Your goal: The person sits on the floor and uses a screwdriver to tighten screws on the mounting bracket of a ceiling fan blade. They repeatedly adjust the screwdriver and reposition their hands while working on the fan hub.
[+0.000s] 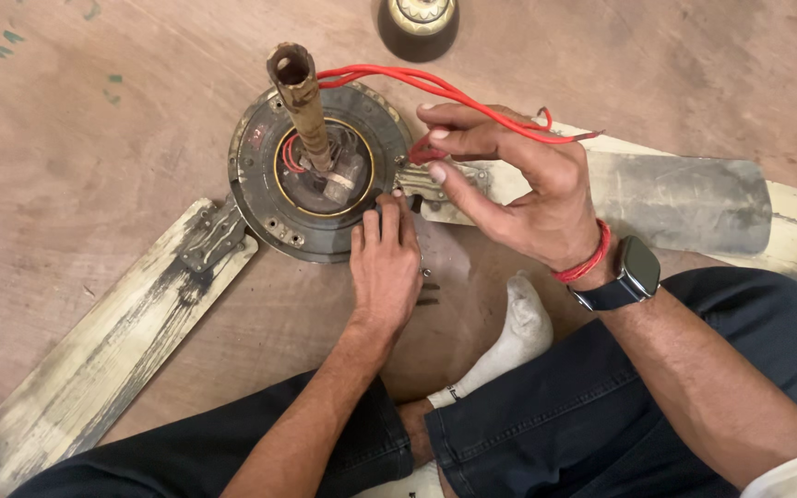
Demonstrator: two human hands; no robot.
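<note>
An old ceiling fan lies on a brown floor, its round dark motor housing (265,198) facing up with a rusty down rod (302,101) standing from the middle. Red wires (389,78) run from the rod base over to my right hand (518,189), which pinches them between thumb and fingers above the right blade's bracket (422,180). My left hand (385,267) lies flat, fingertips pressing at the housing's rim by that bracket. What is under its fingertips is hidden.
A dirty cream blade (103,350) stretches to the lower left, another blade (694,198) to the right. A dark round cap (419,26) sits at the top edge. My crossed legs in dark trousers (601,406) and a white sock (514,337) fill the bottom.
</note>
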